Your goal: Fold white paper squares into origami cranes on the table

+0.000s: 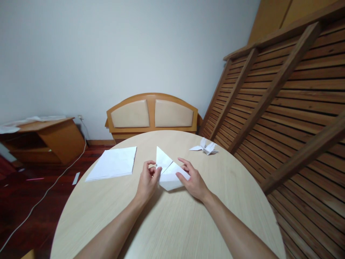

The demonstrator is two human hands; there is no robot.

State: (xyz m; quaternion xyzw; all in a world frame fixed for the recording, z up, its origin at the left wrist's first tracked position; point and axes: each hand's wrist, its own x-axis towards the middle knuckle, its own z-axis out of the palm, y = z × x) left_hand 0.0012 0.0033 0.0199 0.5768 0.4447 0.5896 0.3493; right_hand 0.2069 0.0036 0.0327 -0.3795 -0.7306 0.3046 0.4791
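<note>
A partly folded white paper (pixel 168 172) lies on the round light-wood table (pixel 167 223), one pointed flap standing up at its far side. My left hand (pixel 147 180) has its fingers curled and pinches the paper's left edge. On the right side, my right hand (pixel 192 180) presses the sheet down, its fingers together on a fold. Both forearms reach in from the near edge.
A stack of white sheets (pixel 113 163) lies at the table's left. A finished folded paper figure (pixel 205 146) sits at the far right. Behind the table stands a wooden chair back (pixel 152 113); slatted wooden panels (pixel 291 108) lean at right. A cable (pixel 48 190) crosses the floor.
</note>
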